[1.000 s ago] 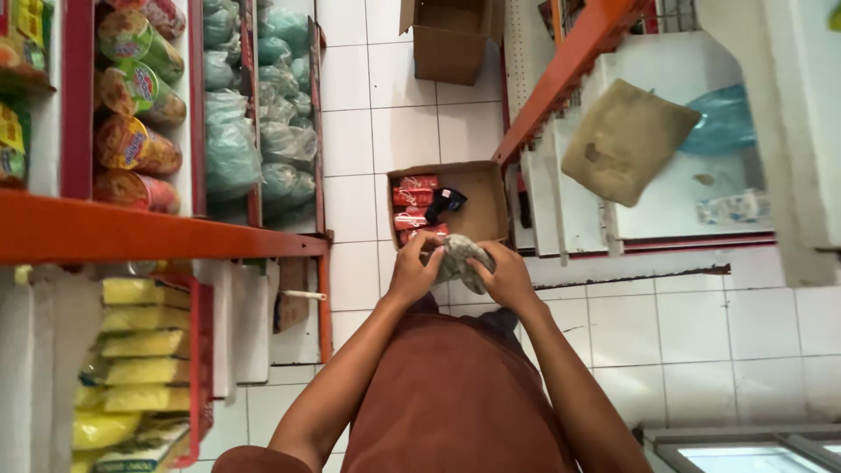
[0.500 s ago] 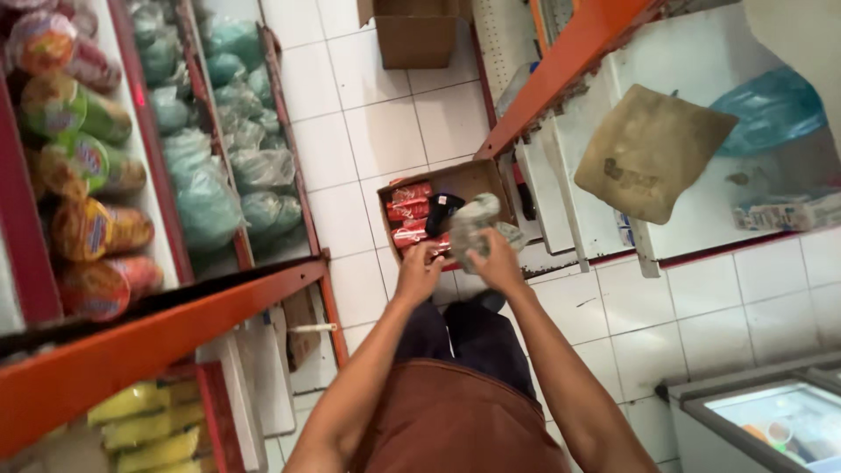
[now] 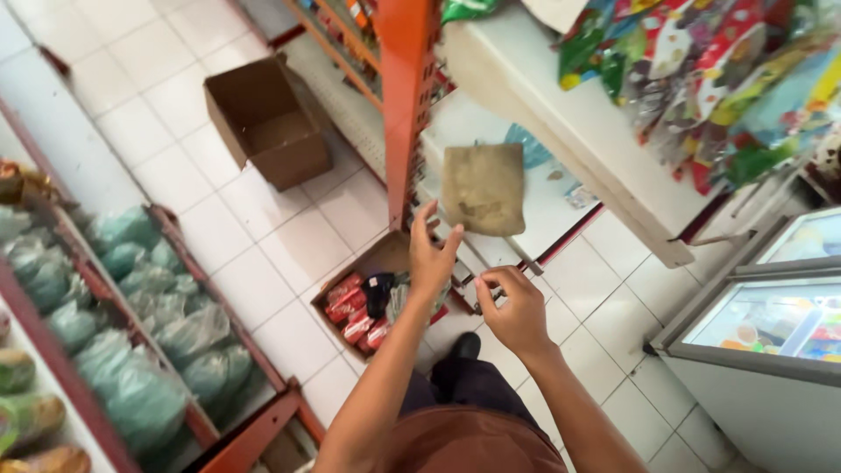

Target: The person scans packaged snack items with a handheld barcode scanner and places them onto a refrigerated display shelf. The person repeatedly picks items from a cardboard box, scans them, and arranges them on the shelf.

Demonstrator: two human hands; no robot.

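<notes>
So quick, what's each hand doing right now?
Left hand: open, fingers spread, holding nothing visible, above the box of red packets.
Right hand: fingers curled; cannot tell if holding anything.

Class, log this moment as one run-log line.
left hand: open, above floor carton | right hand: fingers curled, beside it | carton: red packets

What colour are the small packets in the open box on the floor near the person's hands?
Red. The small packets lie in the cardboard box, clearest in the head view.

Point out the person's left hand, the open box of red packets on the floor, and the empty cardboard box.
left hand point(image 3: 431, 258), head view, back of the hand
box of red packets point(image 3: 383, 256), head view, inner cardboard wall
empty cardboard box point(image 3: 293, 136), head view, bare inside bottom
</notes>
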